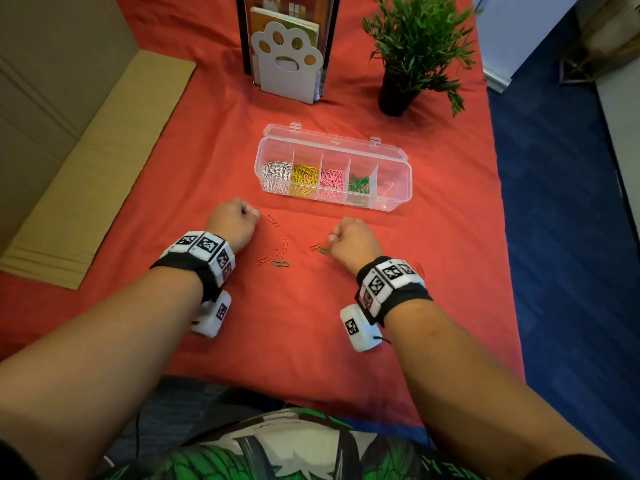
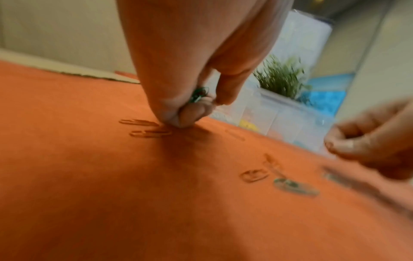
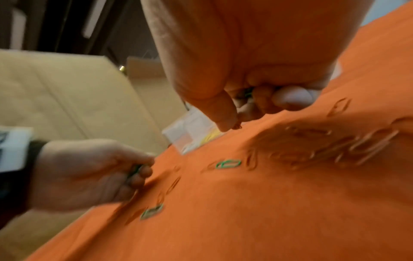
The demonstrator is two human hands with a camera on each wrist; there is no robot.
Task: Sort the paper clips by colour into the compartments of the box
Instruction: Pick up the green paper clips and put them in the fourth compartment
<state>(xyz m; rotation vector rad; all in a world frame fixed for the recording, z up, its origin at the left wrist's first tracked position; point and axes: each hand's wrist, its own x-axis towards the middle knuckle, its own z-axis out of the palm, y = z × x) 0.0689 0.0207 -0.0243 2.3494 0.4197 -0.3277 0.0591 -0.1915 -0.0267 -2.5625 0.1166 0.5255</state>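
Observation:
The clear box [image 1: 394, 204] lies open on the red cloth, with white [image 1: 275, 176], yellow [image 1: 304, 181], pink [image 1: 331, 184] and green clips [image 1: 359, 185] in separate compartments. Its rightmost compartment [image 1: 390, 188] looks nearly bare. My left hand [image 1: 251, 213] is curled into a fist near the box's front left and holds green clips [image 2: 198, 95]. My right hand [image 1: 332, 239] is also curled, with green clips [image 3: 247, 92] inside its fingers and its thumb tip down on the cloth. Between the hands lie loose red clips [image 1: 273, 220] and two green clips [image 1: 280, 264], [image 1: 322, 251].
A potted plant [image 1: 394, 95] and a paw-shaped book holder [image 1: 287, 60] stand behind the box. Flat cardboard [image 1: 97, 168] lies along the left. One red clip [image 1: 419, 270] lies beside my right wrist. The table's right edge drops to blue floor [image 1: 554, 202].

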